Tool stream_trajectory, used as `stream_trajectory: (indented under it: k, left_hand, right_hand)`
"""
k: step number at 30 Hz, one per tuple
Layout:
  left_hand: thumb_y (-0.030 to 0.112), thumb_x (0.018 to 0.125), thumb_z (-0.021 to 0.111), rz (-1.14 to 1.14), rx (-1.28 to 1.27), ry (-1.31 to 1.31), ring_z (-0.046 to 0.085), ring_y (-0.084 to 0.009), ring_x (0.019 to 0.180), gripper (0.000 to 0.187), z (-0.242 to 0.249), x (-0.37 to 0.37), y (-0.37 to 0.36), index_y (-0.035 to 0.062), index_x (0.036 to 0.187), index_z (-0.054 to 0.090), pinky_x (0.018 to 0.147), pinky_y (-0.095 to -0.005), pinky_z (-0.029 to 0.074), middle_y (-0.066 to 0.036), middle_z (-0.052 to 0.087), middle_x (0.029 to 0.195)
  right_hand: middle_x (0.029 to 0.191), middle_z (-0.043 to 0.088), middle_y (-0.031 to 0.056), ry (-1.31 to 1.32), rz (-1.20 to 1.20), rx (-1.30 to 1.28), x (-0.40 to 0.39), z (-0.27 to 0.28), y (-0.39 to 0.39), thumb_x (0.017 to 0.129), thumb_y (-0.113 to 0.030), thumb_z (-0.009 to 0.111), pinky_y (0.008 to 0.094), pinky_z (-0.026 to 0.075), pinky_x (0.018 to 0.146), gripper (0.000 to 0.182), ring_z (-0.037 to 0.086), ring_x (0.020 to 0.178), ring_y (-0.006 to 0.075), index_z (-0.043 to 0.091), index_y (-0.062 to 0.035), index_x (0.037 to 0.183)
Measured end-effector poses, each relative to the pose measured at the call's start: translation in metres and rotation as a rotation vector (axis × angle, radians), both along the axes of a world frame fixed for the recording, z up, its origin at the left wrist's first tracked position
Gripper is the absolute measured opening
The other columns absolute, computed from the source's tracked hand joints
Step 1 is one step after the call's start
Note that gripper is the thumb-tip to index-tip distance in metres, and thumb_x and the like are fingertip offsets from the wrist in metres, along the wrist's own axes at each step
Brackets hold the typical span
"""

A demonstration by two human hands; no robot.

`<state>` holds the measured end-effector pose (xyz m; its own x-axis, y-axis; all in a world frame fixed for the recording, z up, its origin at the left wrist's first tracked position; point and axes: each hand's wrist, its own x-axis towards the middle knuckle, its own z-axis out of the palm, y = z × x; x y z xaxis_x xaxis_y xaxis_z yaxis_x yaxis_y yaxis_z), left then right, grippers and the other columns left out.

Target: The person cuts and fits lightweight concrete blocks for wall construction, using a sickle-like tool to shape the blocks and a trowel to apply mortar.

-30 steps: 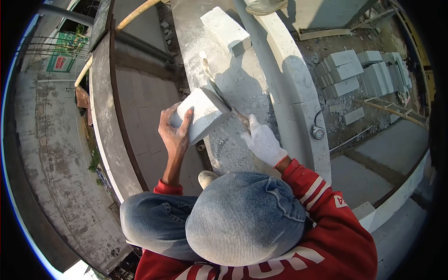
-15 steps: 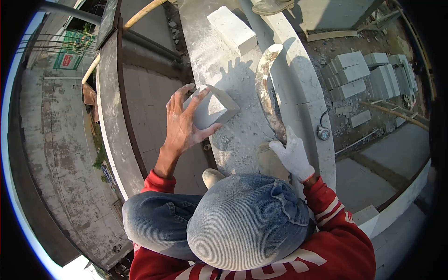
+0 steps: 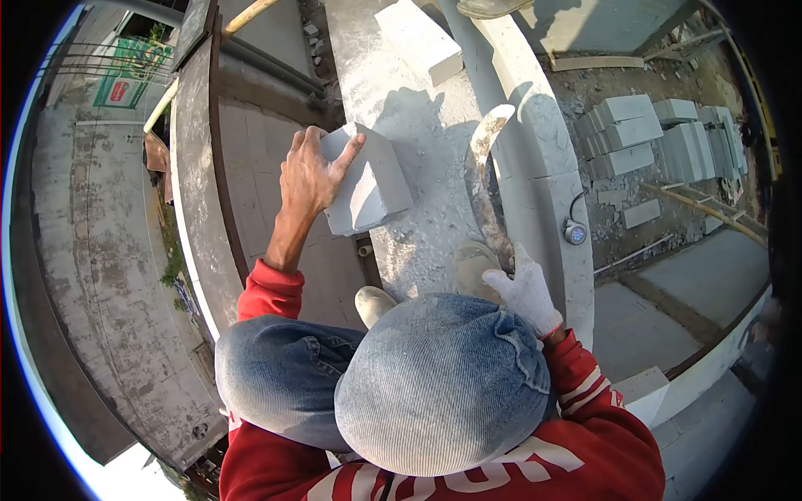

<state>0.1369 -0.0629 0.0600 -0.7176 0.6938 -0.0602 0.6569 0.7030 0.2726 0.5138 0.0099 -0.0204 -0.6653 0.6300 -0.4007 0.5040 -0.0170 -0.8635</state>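
My bare left hand point(image 3: 312, 176) grips the far left side of a pale aerated concrete block point(image 3: 373, 179), its thumb on the upper face and the fingers partly hidden behind. The block sits tilted at the left edge of a dusty concrete ledge point(image 3: 422, 250). My right hand point(image 3: 528, 290), in a white knitted glove, is closed around the lower end of a curved machete point(image 3: 484, 179) with a worn, whitened blade. The blade points away from me, to the right of the block and apart from it. The machete's handle is mostly hidden by the glove.
Another pale block point(image 3: 420, 40) lies farther along the ledge. A small round gauge-like device point(image 3: 575, 232) hangs on the right wall top. Stacked blocks point(image 3: 622, 134) stand on lower ground at right. The ledge drops off at left, beside a bamboo pole point(image 3: 248, 17).
My left hand and the block have shifted left, and the block has turned, showing a broader face. The machete's tip has swung slightly right and toward me.
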Motion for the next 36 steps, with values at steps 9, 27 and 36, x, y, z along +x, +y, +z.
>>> stream_trajectory:
  k: [9,27,36]
  left_hand:
    - [0.01,0.032,0.098,-0.797,-0.35,0.27,0.034,-0.0262,0.153,0.137,0.047,-0.019,-0.034,0.0408,0.154,0.042,0.13,-0.0577,0.024,0.005,0.049,0.155]
    - [0.047,0.054,0.095,-0.332,0.096,0.128,0.055,-0.0323,0.112,0.104,-0.017,0.039,-0.001,0.0074,0.14,0.052,0.096,-0.0482,0.042,-0.012,0.055,0.117]
    - [0.051,0.056,0.093,-0.373,0.062,0.211,0.057,-0.0332,0.115,0.103,-0.019,0.038,-0.001,0.0043,0.139,0.052,0.096,-0.0467,0.042,-0.015,0.058,0.12]
  right_hand:
    - [0.084,0.068,0.0282,0.095,0.045,0.069,-0.015,0.021,0.019,0.093,-0.023,0.07,0.0434,0.053,0.067,0.043,0.072,0.079,0.042,0.055,0.007,0.12]
    - [0.07,0.061,0.0268,0.155,-0.113,0.37,-0.047,0.086,0.026,0.098,-0.019,0.067,0.0434,0.044,0.051,0.042,0.067,0.061,0.0389,0.051,0.0123,0.122]
    - [0.068,0.062,0.0251,0.029,0.174,0.314,-0.098,0.07,0.032,0.096,-0.014,0.067,0.0442,0.049,0.055,0.04,0.068,0.066,0.0429,0.05,0.0149,0.119]
